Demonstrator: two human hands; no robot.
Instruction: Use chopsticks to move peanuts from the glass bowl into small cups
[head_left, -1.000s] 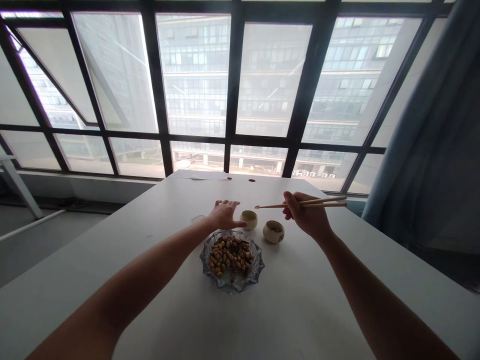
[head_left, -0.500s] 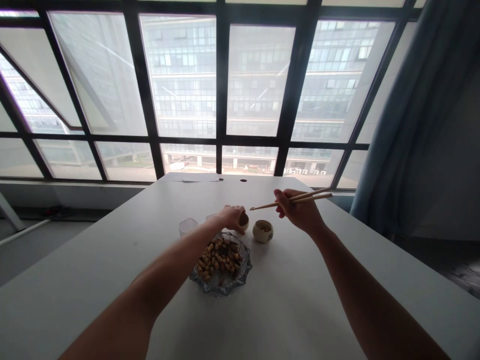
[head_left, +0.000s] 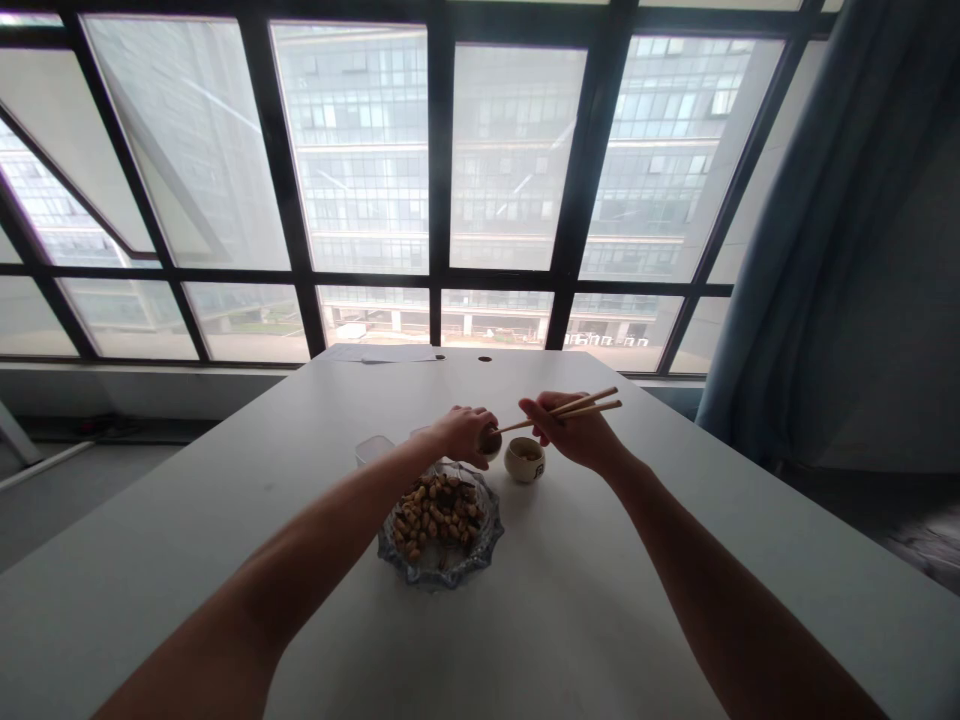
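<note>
My left hand (head_left: 466,436) is closed round a small round cup (head_left: 492,446), tilted so that its dark inside faces right. My right hand (head_left: 564,428) grips a pair of wooden chopsticks (head_left: 592,402). Their tips point left and reach the mouth of the tilted cup; whether they pinch anything there I cannot tell. Just right of the held cup, a second cream cup (head_left: 524,461) with a dark mark stands upright, with something pale brown inside. Under my left forearm sits a scalloped glass bowl (head_left: 441,578) of peanuts in their shells (head_left: 441,512), partly hidden.
Left of the bowl stands a clear plastic container (head_left: 373,451), and another lies mostly behind my left wrist. Papers (head_left: 390,353) rest at the far edge of the white table (head_left: 585,620). Windows rise beyond it, with a blue curtain (head_left: 795,220) at right.
My right hand has moved left and slightly down, bringing the chopstick tips to the held cup's mouth. The cup has turned a little in my left hand, which stays in nearly the same place.
</note>
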